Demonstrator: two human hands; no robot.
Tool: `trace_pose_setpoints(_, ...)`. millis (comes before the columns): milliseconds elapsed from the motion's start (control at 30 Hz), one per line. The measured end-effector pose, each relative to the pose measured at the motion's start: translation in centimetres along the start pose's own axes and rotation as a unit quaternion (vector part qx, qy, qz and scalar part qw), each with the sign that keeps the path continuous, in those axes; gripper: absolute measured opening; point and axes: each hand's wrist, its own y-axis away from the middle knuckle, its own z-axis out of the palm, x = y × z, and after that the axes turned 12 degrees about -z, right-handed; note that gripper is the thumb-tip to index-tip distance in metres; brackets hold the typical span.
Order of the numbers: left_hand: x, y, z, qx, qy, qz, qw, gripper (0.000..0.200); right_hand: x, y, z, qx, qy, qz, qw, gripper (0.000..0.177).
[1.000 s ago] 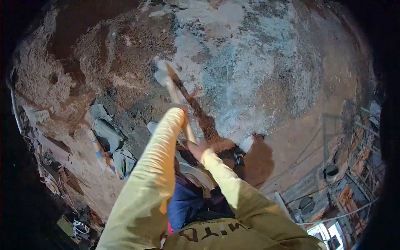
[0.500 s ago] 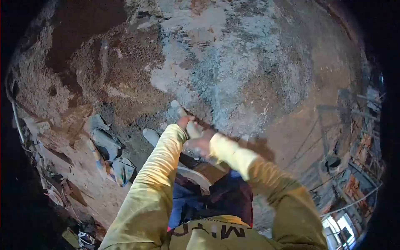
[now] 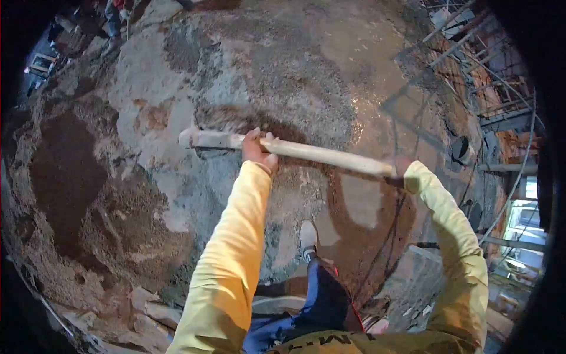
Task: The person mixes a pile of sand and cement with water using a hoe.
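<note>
A hoe (image 3: 330, 156) with a long pale wooden handle lies nearly level across the view in front of me. Its greyish head (image 3: 211, 140) is at the left end, with the blade mostly hidden from this angle. My left hand (image 3: 259, 152) wraps around the handle close to the head. Far along at the right end, my right hand (image 3: 401, 167) grips the handle, slightly blurred. Below the tool spreads rough ground (image 3: 224, 76) covered with grey powder and brown sandy material, partly wet. My shoe (image 3: 308, 236) stands on it.
Wooden poles and framing (image 3: 501, 112) line the right side, beside a dark round opening (image 3: 460, 148). Broken slabs (image 3: 413, 274) lie near my right side. Another person's legs (image 3: 114, 19) show at the far upper left. Wet ground (image 3: 365, 53) glistens at upper right.
My hands have moved farther apart along the handle, and the hoe has swung up to lie crosswise. The view has turned, bringing another person into sight.
</note>
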Motion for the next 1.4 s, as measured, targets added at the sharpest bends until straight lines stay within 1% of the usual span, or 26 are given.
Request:
trace_pose_setpoints(67,-0.8,-1.5,3.0,-0.024,-0.017,0.063,0.998,0.016,4.1,-0.7,0.9,0.109,0.064,0.045,0.991,0.043)
trace_pose_setpoints(167,1.4,-1.0,1.1,-0.073,-0.023,0.078,0.994,0.017,-0.6,-1.3,1.1,0.013,0.063,-0.003,0.998,0.039)
trace_pose_setpoints(200,2.1,1.4,0.4,-0.013,-0.042,0.092,0.995,0.016,-3.6,-1.5,0.8,-0.015,0.064,-0.018,0.998,0.038)
trace_pose_setpoints(233,3.5,2.2,-2.7,-0.049,-0.055,0.051,0.996,0.022,-6.2,-1.3,0.8,-0.042,0.067,-0.031,0.996,0.037)
trace_pose_setpoints(267,4.1,4.7,-4.7,0.019,-0.070,0.077,0.994,0.026,-7.9,-0.7,1.6,-0.071,0.069,-0.044,0.994,0.036)
trace_pose_setpoints(300,4.5,8.5,-6.1,0.070,-0.054,0.027,0.996,0.030,-6.8,-4.2,9.1,-0.046,-0.026,-0.104,0.993,0.034)
trace_pose_setpoints(333,7.1,7.5,-13.1,0.137,-0.063,0.073,0.986,0.032,-9.3,-4.9,12.2,-0.113,-0.097,-0.139,0.979,0.037)
trace_pose_setpoints(367,9.3,9.2,-20.2,0.036,-0.145,0.137,0.979,0.034,-13.0,-5.3,15.8,-0.087,-0.180,-0.200,0.959,0.039)
trace_pose_setpoints(400,11.0,12.2,-23.3,0.065,-0.142,0.128,0.979,0.033,-16.7,-5.8,19.4,-0.071,-0.260,-0.261,0.927,0.042)
trace_pose_setpoints(467,15.2,15.8,-27.2,0.187,-0.213,0.148,0.948,0.027,-24.6,-7.4,23.5,-0.121,-0.335,-0.203,0.912,0.052)
trace_pose_setpoints(533,23.4,16.6,-37.2,0.234,-0.206,0.106,0.944,0.022,-32.7,-13.7,33.9,-0.054,-0.425,-0.243,0.870,0.055)
trace_pose_setpoints(633,33.5,15.2,-51.6,0.105,-0.168,-0.008,0.980,0.021,-42.6,-18.2,24.8,-0.168,-0.394,-0.133,0.894,0.054)
trace_pose_setpoints(667,34.4,15.6,-56.0,0.055,-0.152,-0.045,0.986,0.024,-45.2,-21.8,28.2,-0.137,-0.416,-0.133,0.889,0.054)
trace_pose_setpoints(700,35.0,15.5,-56.0,0.109,-0.227,-0.005,0.968,0.024,-47.8,-25.3,31.5,-0.106,-0.436,-0.135,0.883,0.056)
trace_pose_setpoints(733,34.7,15.8,-55.2,0.194,-0.338,0.037,0.920,0.025,-49.8,-28.3,31.8,-0.115,-0.460,-0.119,0.872,0.059)
trace_pose_setpoints(767,34.7,16.3,-54.4,0.292,-0.504,0.061,0.811,0.025,-51.7,-30.4,33.9,-0.125,-0.509,-0.109,0.845,0.060)
trace_pose_setpoints(800,34.4,16.8,-53.4,0.370,-0.655,0.059,0.656,0.026,-53.6,-32.4,35.9,-0.134,-0.556,-0.098,0.814,0.062)
trace_pose_setpoints(833,33.9,16.9,-52.5,0.403,-0.743,0.043,0.532,0.026,-54.6,-32.0,35.1,-0.188,-0.563,-0.075,0.801,0.060)
trace_pose_setpoints(867,33.3,17.0,-51.6,0.413,-0.792,0.018,0.449,0.027,-54.8,-31.1,34.0,-0.234,-0.564,-0.048,0.791,0.058)
trace_pose_setpoints(933,29.9,16.9,-50.8,0.405,-0.835,-0.040,0.371,0.027,-53.8,-29.0,36.9,-0.152,-0.553,-0.063,0.817,0.054)
trace_pose_setpoints(1000,24.1,17.9,-51.0,0.381,-0.836,-0.088,0.385,0.028,-52.7,-25.9,35.6,-0.135,-0.487,-0.061,0.861,0.054)
trace_pose_setpoints(1033,20.5,18.8,-51.1,0.369,-0.826,-0.106,0.411,0.029,-51.9,-25.1,35.7,-0.149,-0.504,-0.052,0.849,0.053)
trace_pose_setpoints(1067,16.6,20.2,-51.1,0.360,-0.807,-0.125,0.451,0.029,-51.3,-24.1,36.2,-0.162,-0.523,-0.042,0.836,0.053)
trace_pose_setpoints(1200,3.7,26.5,-49.1,0.347,-0.616,-0.191,0.681,0.031,-47.5,-20.6,39.2,-0.142,-0.308,-0.085,0.937,0.048)
trace_pose_setpoints(1300,2.5,26.5,-47.1,0.328,-0.359,-0.217,0.846,0.033,-45.9,-15.7,42.0,-0.177,-0.256,-0.073,0.947,0.052)
trace_pose_setpoints(1400,5.8,24.0,-45.3,0.298,-0.176,-0.209,0.915,0.034,-45.3,-13.9,39.7,-0.228,-0.295,-0.032,0.927,0.051)
